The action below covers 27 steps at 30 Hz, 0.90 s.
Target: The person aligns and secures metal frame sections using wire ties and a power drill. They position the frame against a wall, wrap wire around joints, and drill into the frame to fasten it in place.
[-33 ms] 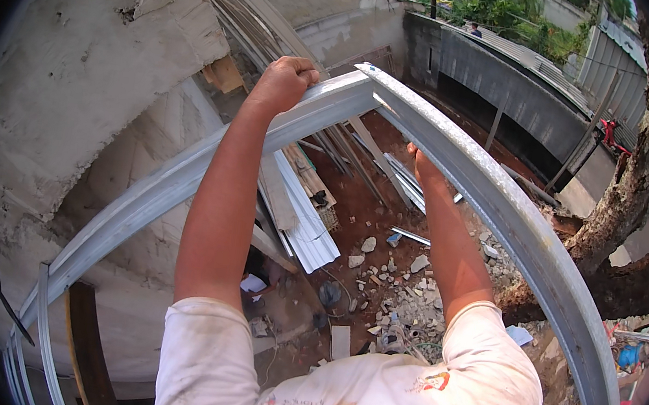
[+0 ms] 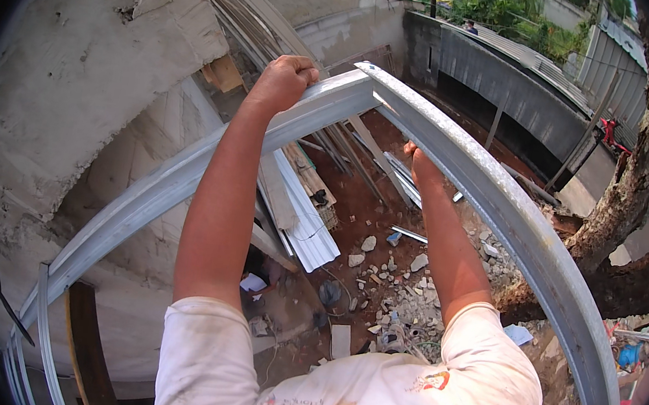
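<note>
Two galvanized metal channel beams meet at a corner in front of me. The fingers of my left hand (image 2: pixel 283 84) are curled over the top edge of the left beam (image 2: pixel 157 173), just short of the corner. The right beam (image 2: pixel 532 224) curves in the fisheye view down to the lower right, its upper face speckled white. Below and inside this right beam is my right hand (image 2: pixel 419 163), with its fingers drawn in. Part of that hand is hidden by the beam's edge, and what it holds cannot be made out.
Far below lie corrugated metal sheets (image 2: pixel 309 236), timber and broken rubble (image 2: pixel 414 291) on reddish soil. A rough concrete wall (image 2: pixel 60 88) rises at the left. At the right stands a tree trunk (image 2: pixel 622 194). Thin metal strips (image 2: pixel 46 331) hang at the lower left.
My right hand and forearm have shifted very slightly left. My left hand and both beams stay in place.
</note>
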Tool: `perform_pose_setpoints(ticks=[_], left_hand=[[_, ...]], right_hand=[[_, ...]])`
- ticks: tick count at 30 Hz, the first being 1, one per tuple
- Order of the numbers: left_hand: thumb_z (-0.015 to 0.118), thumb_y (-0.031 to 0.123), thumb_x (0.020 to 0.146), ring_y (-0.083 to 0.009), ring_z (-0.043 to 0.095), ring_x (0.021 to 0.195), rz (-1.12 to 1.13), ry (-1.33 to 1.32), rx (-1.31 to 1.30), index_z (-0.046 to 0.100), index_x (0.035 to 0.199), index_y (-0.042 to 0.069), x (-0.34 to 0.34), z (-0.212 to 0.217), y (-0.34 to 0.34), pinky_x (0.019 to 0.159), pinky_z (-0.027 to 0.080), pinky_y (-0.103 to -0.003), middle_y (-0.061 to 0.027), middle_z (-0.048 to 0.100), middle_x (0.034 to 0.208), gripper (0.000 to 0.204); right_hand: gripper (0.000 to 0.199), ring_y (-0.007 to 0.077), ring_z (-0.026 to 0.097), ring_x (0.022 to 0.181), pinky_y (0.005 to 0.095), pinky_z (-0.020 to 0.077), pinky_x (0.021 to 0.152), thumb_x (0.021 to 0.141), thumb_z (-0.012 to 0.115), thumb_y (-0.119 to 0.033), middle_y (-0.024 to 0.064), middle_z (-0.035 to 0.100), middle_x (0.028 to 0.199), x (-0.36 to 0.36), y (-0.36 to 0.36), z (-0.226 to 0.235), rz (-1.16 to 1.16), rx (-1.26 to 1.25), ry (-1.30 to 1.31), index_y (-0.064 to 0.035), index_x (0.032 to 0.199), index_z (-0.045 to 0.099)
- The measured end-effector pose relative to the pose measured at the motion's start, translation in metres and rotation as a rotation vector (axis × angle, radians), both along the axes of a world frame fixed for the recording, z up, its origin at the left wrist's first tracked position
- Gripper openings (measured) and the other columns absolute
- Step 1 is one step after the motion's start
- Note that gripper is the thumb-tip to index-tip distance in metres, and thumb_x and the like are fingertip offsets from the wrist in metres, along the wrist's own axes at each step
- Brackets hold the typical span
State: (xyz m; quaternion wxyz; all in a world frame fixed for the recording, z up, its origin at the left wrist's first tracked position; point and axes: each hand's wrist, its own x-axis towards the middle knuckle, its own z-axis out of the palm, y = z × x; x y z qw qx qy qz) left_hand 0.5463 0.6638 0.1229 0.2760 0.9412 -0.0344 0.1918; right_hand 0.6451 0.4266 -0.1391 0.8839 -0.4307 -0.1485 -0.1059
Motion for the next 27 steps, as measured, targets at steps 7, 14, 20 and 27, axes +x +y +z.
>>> perform_pose_setpoints(ticks=[7,14,20,27], left_hand=[[0.059,0.02,0.095,-0.0172,0.059,0.078,-0.008,-0.022,0.003,0.069,0.092,-0.001,-0.002,-0.006,0.012,0.077,0.048,-0.034,-0.01,0.066,0.081,0.023],[0.058,0.02,0.095,-0.0171,0.057,0.076,0.02,-0.025,-0.009,0.066,0.09,-0.001,-0.009,0.0,0.003,0.075,0.047,-0.034,-0.0089,0.064,0.078,0.023],[0.057,0.019,0.096,-0.0167,0.058,0.074,-0.023,-0.093,-0.043,0.067,0.092,-0.001,-0.006,-0.003,0.008,0.073,0.047,-0.033,-0.0083,0.064,0.077,0.023],[0.056,0.016,0.095,-0.0184,0.061,0.075,-0.039,-0.085,-0.065,0.069,0.098,-0.001,-0.004,-0.005,0.014,0.074,0.05,-0.034,-0.0092,0.067,0.079,0.022]], right_hand=[[0.018,0.0155,0.062,0.07,0.0341,0.057,0.07,0.105,0.05,-0.021,0.0028,0.06,0.076,-0.065,0.056,0.009,0.197,0.238,0.27,-0.0056,0.107,0.058],[0.022,0.016,0.066,0.073,0.034,0.0595,0.073,0.107,0.046,-0.02,0.0055,0.065,0.08,-0.092,0.096,0.021,0.223,0.142,0.286,-0.0044,0.119,0.055],[0.02,0.0157,0.065,0.079,0.0362,0.0588,0.078,0.106,0.047,-0.021,0.0042,0.064,0.083,-0.082,0.094,0.013,0.215,0.071,0.304,-0.0092,0.121,0.053],[0.046,0.0168,0.064,0.076,0.0367,0.0592,0.076,0.105,0.048,-0.016,0.0066,0.063,0.084,-0.099,0.099,0.023,0.189,0.1,0.336,-0.0085,0.146,0.03]])
